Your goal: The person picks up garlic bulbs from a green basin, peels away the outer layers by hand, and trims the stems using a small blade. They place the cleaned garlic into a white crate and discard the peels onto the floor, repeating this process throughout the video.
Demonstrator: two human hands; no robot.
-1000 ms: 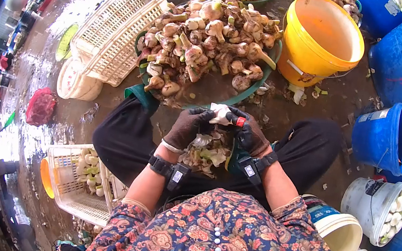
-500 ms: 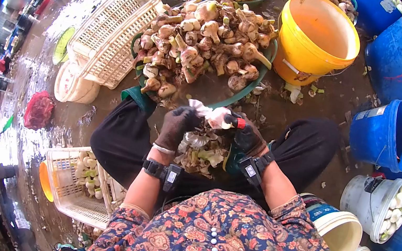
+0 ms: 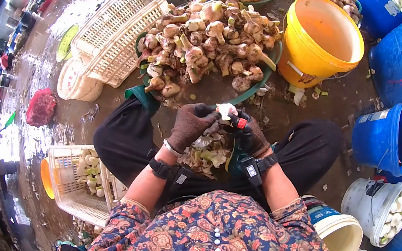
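A pale garlic bulb (image 3: 226,111) is held between my two gloved hands, just in front of the green basin (image 3: 251,92). My left hand (image 3: 193,124), in a dark glove, is closed with its fingertips on the bulb's left side. On the other side my right hand (image 3: 250,136), also gloved, closes around the bulb's right side. A small red piece (image 3: 241,124) shows at the right fingers; I cannot make out what it belongs to. Unpeeled garlic bulbs (image 3: 199,40) with stem stubs are heaped in the basin. Below my hands, between my legs, lie peeled garlic skins (image 3: 206,157).
A yellow bucket (image 3: 320,65) stands right of the basin, white plastic crates (image 3: 119,27) left of it. Blue buckets (image 3: 377,136) and a white bucket (image 3: 361,203) of peeled garlic line the right. Another crate (image 3: 74,200) with garlic sits at lower left.
My left hand has moved right and slightly down, closer to my right hand. The loose white skin that stretched from the bulb to my left fingers no longer shows. The view has shifted slightly.
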